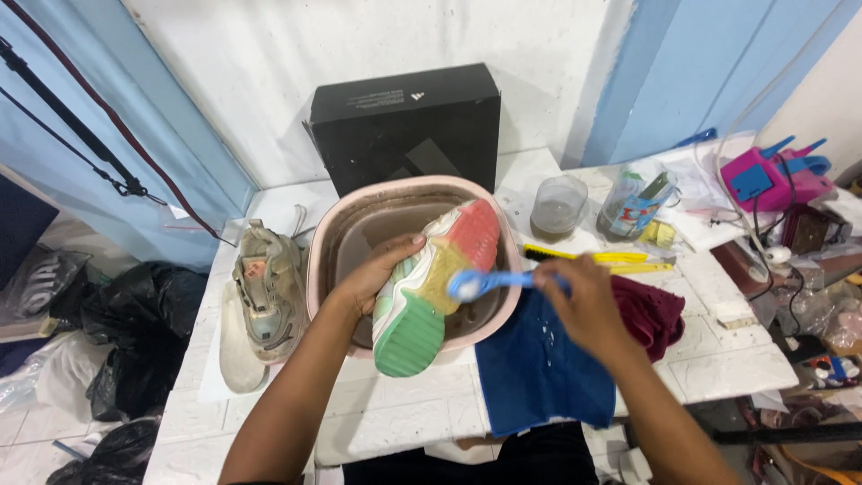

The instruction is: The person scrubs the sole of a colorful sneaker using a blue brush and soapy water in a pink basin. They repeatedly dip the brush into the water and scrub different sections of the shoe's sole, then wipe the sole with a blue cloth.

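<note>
White tiled table, crowded with washing gear

The white tiled table [422,404] carried a pink basin [320,260] at its middle, with a black box [404,121] standing behind it against the wall. A worn grey shoe [268,287] lay left of the basin beside a pale insole [235,346]. To the right lay a blue cloth [530,377], a maroon cloth [660,314] and a yellow brush [611,259]. A cloudy plastic cup [558,208] and a clear jar [633,205] stood further back, near a pink device [763,180]

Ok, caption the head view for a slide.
Left hand holds a colourful-soled shoe over a pink basin; right hand scrubs it with a blue brush.
</note>
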